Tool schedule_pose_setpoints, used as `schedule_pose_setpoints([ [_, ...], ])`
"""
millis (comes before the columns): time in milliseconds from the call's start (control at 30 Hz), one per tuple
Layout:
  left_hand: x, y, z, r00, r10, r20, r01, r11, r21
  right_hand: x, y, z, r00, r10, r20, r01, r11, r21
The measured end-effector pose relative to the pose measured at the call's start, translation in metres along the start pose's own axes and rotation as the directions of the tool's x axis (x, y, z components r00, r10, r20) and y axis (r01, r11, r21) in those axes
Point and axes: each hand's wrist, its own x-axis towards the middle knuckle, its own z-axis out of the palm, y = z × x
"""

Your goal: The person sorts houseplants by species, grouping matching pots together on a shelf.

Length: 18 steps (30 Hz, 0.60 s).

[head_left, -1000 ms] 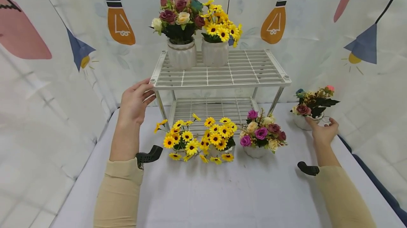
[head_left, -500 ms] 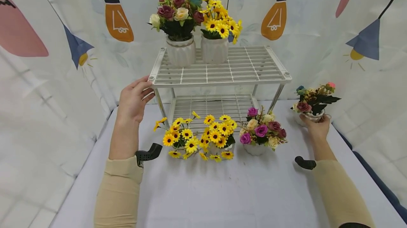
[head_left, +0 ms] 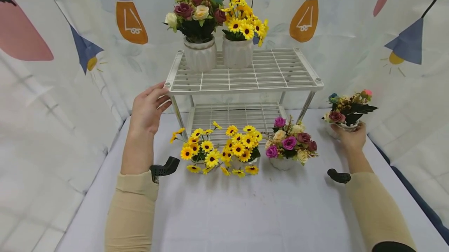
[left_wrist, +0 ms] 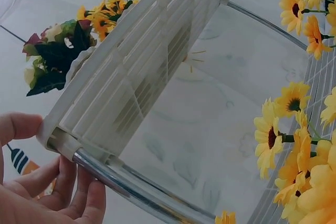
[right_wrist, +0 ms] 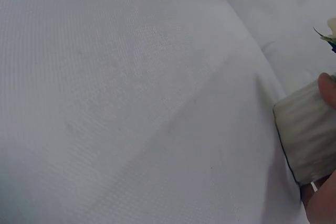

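Note:
At the left of the head view my left hand (head_left: pixel 146 109) holds the front left corner of a white two-tier wire rack (head_left: pixel 280 88). In the left wrist view its thumb lies on the corner and the fingers curl under it by the metal post (left_wrist: pixel 113 174). Off to the rack's right, my right hand (head_left: pixel 354 139) grips a white pot of mixed artificial flowers (head_left: pixel 347 113), thumb and fingers on either side. The right wrist view shows the ribbed flowerpot (right_wrist: pixel 304 129) at its edge, low over the white cloth; part of this hand is cut off.
A pot of roses (head_left: pixel 200 57) and a pot of yellow daisies (head_left: pixel 237 54) stand on the rack's top tier. Before the lower tier (head_left: pixel 231 116) are two daisy pots (head_left: pixel 199 152) (head_left: pixel 241 149) and a rose pot (head_left: pixel 288 142). A printed curtain (head_left: pixel 350 57) hangs behind.
My right hand has moved in from the side of the mixed-flower pot and now grips it from the front. The left hand keeps its hold on the rack. The head view has tilted slightly.

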Motion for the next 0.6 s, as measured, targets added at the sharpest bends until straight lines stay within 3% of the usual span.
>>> schedule_pose_setpoints([
  [167, 0.0000, 0.0008, 0.0007, 1.000, 0.006, 0.004, -0.006, 1.000, 0.017, 0.0015, 0.0016, -0.0036, 1.000, -0.004, 0.010, 0.004, 1.000, -0.016],
  [400, -0.0001, 0.0009, 0.0009, 1.000, 0.010, 0.003, -0.010, 1.000, 0.022, 0.0047, -0.0006, 0.0005, 1.000, 0.011, 0.005, -0.012, 0.995, 0.096],
  [600, -0.0010, 0.0013, 0.0005, 1.000, 0.003, -0.004, -0.003, 1.000, 0.019, 0.0039, 0.0008, 0.0022, 1.000, -0.016, -0.024, 0.018, 0.998, 0.068],
])
